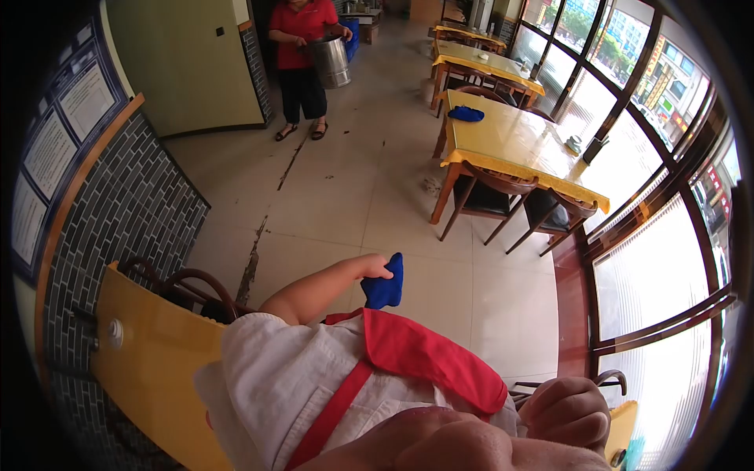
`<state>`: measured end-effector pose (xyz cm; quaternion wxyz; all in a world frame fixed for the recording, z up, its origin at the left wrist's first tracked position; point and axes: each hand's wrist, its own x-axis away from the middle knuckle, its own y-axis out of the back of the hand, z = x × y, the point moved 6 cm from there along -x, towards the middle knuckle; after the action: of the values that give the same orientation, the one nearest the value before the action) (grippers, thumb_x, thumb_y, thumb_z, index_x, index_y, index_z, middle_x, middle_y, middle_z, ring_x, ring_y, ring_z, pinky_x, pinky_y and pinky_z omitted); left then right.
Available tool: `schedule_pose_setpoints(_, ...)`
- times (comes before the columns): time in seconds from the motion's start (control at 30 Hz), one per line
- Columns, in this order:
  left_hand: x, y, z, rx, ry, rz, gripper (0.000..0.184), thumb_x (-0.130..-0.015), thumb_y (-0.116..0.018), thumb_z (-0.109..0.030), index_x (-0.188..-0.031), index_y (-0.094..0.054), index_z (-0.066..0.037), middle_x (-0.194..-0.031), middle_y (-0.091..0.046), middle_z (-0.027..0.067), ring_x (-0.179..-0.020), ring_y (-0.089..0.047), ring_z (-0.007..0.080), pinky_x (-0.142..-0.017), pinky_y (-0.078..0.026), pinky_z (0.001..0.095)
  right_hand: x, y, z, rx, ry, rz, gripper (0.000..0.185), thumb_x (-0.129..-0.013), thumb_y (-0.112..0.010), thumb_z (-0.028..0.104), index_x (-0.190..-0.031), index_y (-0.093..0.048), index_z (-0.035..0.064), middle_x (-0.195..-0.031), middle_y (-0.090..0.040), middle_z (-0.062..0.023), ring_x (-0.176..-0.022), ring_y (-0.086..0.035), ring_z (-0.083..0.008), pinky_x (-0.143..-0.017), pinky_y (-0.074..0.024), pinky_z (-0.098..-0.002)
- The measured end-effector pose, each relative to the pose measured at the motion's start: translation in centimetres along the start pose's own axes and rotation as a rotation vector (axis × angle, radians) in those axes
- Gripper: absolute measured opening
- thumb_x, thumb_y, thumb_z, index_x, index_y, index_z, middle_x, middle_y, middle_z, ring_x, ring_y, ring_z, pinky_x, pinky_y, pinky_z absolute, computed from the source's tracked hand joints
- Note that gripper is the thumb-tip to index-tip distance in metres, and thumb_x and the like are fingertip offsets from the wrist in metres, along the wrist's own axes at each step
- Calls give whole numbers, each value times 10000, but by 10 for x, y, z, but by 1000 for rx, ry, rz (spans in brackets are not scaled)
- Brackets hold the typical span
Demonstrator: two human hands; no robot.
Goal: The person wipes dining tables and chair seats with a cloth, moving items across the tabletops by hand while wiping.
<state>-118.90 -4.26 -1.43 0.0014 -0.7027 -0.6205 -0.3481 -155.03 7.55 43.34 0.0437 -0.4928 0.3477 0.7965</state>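
Observation:
My left hand (375, 267) is closed around a blue cloth (385, 286), which hangs bunched over the tiled floor in front of me. The left arm reaches forward from a pale short sleeve. My right hand (567, 412) is close to the camera at the lower right, with its fingers curled into a fist. Whatever that fist holds, if anything, is hidden. A red apron (432, 357) lies across my front.
A person in a red top (302, 27) stands ahead with a metal bucket (330, 63). Yellow-covered tables (522, 145) with wooden chairs (487, 192) line the windows; one bears another blue cloth (466, 114). Another yellow table (149, 353) is at left, beside a brick-patterned wall (118, 204).

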Motion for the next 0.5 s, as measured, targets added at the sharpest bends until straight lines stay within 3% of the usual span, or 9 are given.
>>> schedule_pose_setpoints(0.17, 11, 2, 59, 177, 170, -43, 372, -801, -714, -204, -1092, -671, 23, -987, -705, 137, -866, -670, 223, -797, -523, 367, -32, -3, 0, -2, -157, -210, 227, -737, -643, 198, -803, -497, 37, -792, -523, -103, -548, -510, -225, -465, -429, -358)
schedule_pose_setpoints(0.33, 5, 3, 118, 239, 302, -128, 449, -799, -731, -175, -1169, -617, 52, -1087, -680, 163, -934, -665, 254, -841, -525, 394, -31, 3, -5, -27, -188, -268, 285, -784, -626, 237, -926, -475, 42, -880, -524, -116, -642, -525, -248, -541, -439, -366)
schedule_pose_setpoints(0.43, 9, 1, 138, 222, 380, -105, 578, -780, -747, -179, -1266, -548, 63, -1248, -594, 225, -1116, -599, 311, -915, -490, 441, -32, 5, -3, -29, -190, -292, 325, -812, -616, 259, -1000, -462, 44, -933, -524, -124, -698, -534, -262, -586, -445, -372)
schedule_pose_setpoints(0.5, 12, -1, 149, 143, 398, -150, 550, -784, -741, -211, -1234, -573, 56, -1205, -620, 207, -1074, -619, 319, -907, -490, 452, -31, 7, -4, -30, -189, -309, 353, -831, -610, 275, -1050, -453, 46, -968, -524, -130, -735, -539, -271, -616, -450, -375)
